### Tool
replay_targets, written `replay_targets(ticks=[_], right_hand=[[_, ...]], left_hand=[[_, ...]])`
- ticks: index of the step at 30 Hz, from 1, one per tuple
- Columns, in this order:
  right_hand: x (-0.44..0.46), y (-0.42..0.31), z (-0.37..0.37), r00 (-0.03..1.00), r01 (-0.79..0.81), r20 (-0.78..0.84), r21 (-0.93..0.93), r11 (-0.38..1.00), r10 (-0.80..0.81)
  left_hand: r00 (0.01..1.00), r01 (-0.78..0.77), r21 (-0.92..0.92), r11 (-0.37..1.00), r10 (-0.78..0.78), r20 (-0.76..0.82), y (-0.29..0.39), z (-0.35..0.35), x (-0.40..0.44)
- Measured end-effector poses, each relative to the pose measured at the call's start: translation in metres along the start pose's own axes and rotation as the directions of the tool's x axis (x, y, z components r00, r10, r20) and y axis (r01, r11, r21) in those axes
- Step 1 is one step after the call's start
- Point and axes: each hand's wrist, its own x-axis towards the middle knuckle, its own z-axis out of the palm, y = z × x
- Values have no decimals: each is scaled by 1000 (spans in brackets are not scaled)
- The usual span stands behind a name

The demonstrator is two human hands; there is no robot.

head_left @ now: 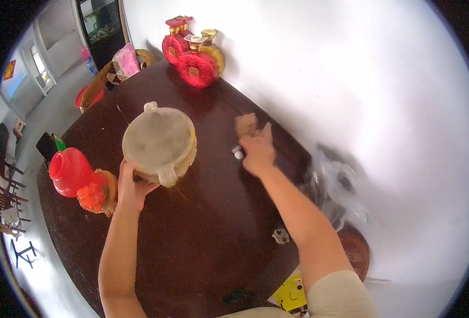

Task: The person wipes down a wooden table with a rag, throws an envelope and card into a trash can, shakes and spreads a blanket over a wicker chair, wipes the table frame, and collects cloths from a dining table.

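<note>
My left hand grips the lower side of a round, pale two-handled pot, fingers under its near edge. The pot looks tilted, its flat greyish round face turned up toward me; whether it touches the table I cannot tell. Across the table, my right hand is blurred, with a brown crumpled cloth or paper between thumb and fingers. Small white pieces lie beside its fingers. Close to my left hand lie a red vase-like container and an orange-red flower-like ornament.
Red round bottles and a gold one stand at the dark table's far end by the wall. Clear plastic bags sit along the right edge. A small patterned object and a yellow picture are nearer me.
</note>
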Motion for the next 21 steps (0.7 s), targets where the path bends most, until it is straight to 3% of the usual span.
replay_targets(ticks=[6,7,8,9,11,14,17,19,21], right_hand=[[-86,-65,-23,962,146,161,384,911,-222],[-99,-72,-30,931,186,209,436,880,-300],[-109,-79,-40,838,315,358,298,901,-411],[-120,-81,-39,777,360,386,375,854,-497],[-134,-86,-43,750,316,403,479,819,-525],[-147,-86,-17,803,425,112,582,693,-586],[-136,-84,-16,907,290,40,664,690,-419],[-132,-70,-17,932,344,-119,589,731,-343],[-128,-60,-4,950,312,-129,464,829,-285]], left_hand=[[998,44,5,999,-44,40,2,43,44],[998,48,8,999,-48,51,1,53,51],[996,54,11,998,-54,64,-2,61,61],[995,59,12,998,-60,75,-6,70,70],[984,76,30,997,-80,157,-15,92,84],[961,60,36,998,-67,269,-35,127,99],[942,110,75,991,-128,310,-52,159,104],[933,135,119,984,-166,318,-56,175,94],[949,81,342,936,-177,260,-55,177,84]])
